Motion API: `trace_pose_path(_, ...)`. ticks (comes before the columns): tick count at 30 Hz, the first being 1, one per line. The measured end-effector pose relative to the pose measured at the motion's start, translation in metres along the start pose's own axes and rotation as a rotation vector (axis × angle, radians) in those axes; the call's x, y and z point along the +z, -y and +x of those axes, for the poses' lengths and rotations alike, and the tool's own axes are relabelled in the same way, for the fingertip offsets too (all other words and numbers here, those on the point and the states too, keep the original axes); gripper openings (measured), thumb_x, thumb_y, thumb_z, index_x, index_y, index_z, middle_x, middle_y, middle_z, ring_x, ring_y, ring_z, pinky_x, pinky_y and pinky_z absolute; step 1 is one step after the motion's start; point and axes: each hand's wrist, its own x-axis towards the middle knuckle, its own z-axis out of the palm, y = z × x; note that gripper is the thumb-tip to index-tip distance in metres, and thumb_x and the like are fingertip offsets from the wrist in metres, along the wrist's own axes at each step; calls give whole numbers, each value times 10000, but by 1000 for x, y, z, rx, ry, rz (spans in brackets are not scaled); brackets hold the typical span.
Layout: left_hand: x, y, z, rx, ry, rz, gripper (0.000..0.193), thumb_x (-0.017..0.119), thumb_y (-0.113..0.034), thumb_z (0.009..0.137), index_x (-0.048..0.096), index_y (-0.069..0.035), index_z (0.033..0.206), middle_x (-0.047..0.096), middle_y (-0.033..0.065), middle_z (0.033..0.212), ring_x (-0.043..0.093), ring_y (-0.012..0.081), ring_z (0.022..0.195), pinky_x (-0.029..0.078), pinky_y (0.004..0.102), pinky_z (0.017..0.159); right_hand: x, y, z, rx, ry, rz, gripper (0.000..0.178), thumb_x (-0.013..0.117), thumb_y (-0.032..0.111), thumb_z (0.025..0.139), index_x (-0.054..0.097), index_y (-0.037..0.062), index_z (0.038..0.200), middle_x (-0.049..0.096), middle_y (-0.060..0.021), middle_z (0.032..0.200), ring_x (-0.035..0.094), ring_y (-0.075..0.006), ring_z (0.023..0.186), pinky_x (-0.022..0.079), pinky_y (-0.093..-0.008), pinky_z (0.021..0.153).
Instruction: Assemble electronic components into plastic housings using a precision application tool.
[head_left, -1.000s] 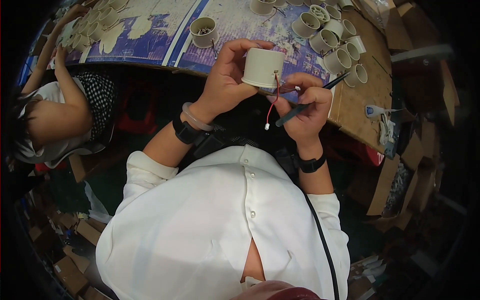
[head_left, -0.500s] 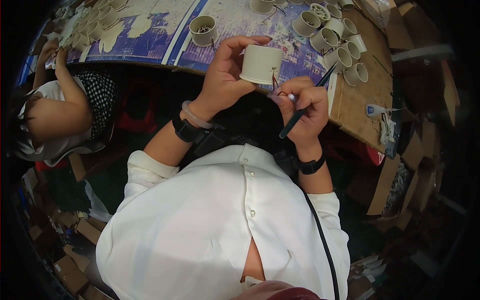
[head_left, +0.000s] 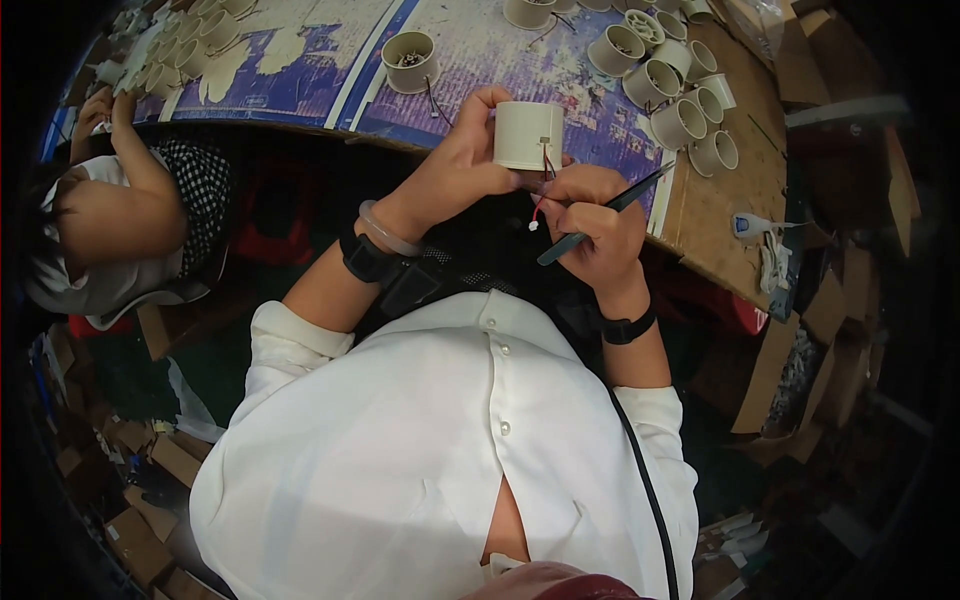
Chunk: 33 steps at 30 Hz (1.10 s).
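My left hand [head_left: 462, 165] is closed round a white plastic cylindrical housing [head_left: 522, 135], held on its side wall just off the table's front edge. From a small slot low in its wall hang thin red and dark wires [head_left: 547, 165]. Below, the red wire ends in a small white connector [head_left: 533, 226], dangling free. My right hand [head_left: 597, 225] grips dark tweezers [head_left: 630, 193] across its palm, their points up to the right. Its thumb and fingertips are beside the wires; whether they pinch one is hard to make out.
Several similar white housings [head_left: 678, 123] stand grouped at the table's right. Another housing [head_left: 409, 62] with contents inside sits beyond my left hand. A white and blue glue bottle [head_left: 750, 223] lies by the right edge. At the left, another person [head_left: 120, 215] works at the table.
The housing has come slightly lower and been tilted. My right hand has shifted down, the tweezers now lie flatter, and the white connector, earlier at my right fingertips, hangs free.
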Motion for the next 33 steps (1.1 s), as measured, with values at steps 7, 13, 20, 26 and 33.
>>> trace_pose_path(7, 2, 7, 2, -97, -226, -81, 589, 664, -32, 815, 263, -78, 1244, 513, 179, 1262, 579, 254, 1145, 525, 382, 917, 2, -4, -8, -14, 155, -24, 259, 655, -59, 852, 457, 78, 948, 660, -111, 873, 637, -242, 793, 541, -369, 720)
trace_pose_path(13, -20, 12, 1, 149, -283, 749, 645, 743, -76, 753, 314, -61, 1235, 537, 156, 1214, 580, 244, 1114, 491, 364, 922, -22, -5, -13, 803, -147, 531, 220, 485, 205, 1015, 554, 23, 1118, 659, -83, 853, 617, -162, 808, 502, -299, 745)
trace_pose_path(20, -26, 14, 7, 258, -18, 1210, 686, 715, 47, 695, 345, -46, 1265, 536, 151, 1285, 561, 251, 1168, 449, 342, 1010, -49, -34, -8, 1170, 358, 205, 450, 387, 373, 1051, 624, 2, 1144, 632, -78, 814, 594, -109, 781, 462, -236, 721)
trace_pose_path(26, -28, 5, 10, 316, 31, 1109, 651, 730, -6, 679, 465, -62, 1271, 562, 121, 1246, 542, 320, 1138, 442, 389, 973, -40, -37, -8, 900, 296, -9, 212, 552, 180, 999, 645, 0, 1061, 639, -61, 855, 593, -99, 788, 463, -224, 708)
trace_pose_path(33, -28, 10, 8, 264, -46, 986, 629, 719, -18, 701, 486, -87, 1280, 576, 97, 1239, 519, 300, 1161, 416, 399, 986, -17, -15, -3, 748, -199, 141, 93, 663, -18, 882, 642, 1, 970, 661, -75, 930, 601, -109, 803, 473, -228, 703)
